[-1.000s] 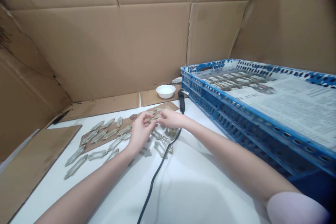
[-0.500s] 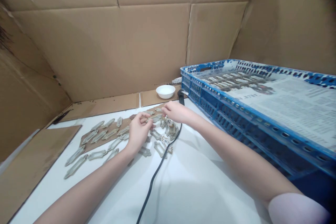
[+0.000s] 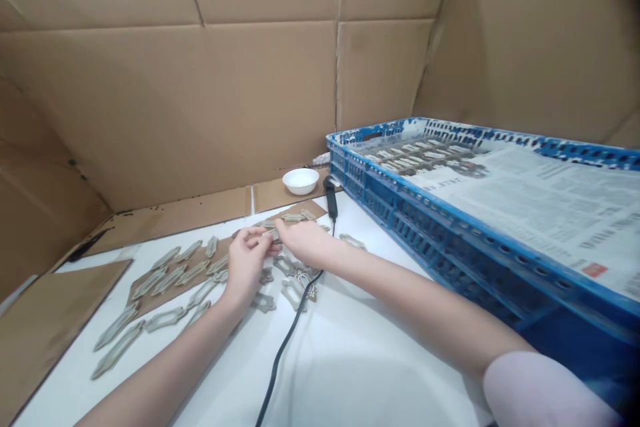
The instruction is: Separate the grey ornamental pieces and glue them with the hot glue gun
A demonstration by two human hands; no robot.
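Observation:
My left hand is closed in a pinch on a small metal label frame, only part of which shows between my fingers. Against it, from the right, comes my right hand, its fingertips pressed together at the same piece; what they grip is mostly hidden. Around and below my hands lie loose metal label frames, several of them on a brown cardboard strip. One frame with a pale ornate outline rests near the black cable.
On the right stands a blue plastic crate with newspaper and rows of label frames inside. A white bowl and a black handheld tool are at the back. Cardboard walls surround the white table.
My right hand has moved left and down to meet my left hand at the piece. The view has turned slightly right.

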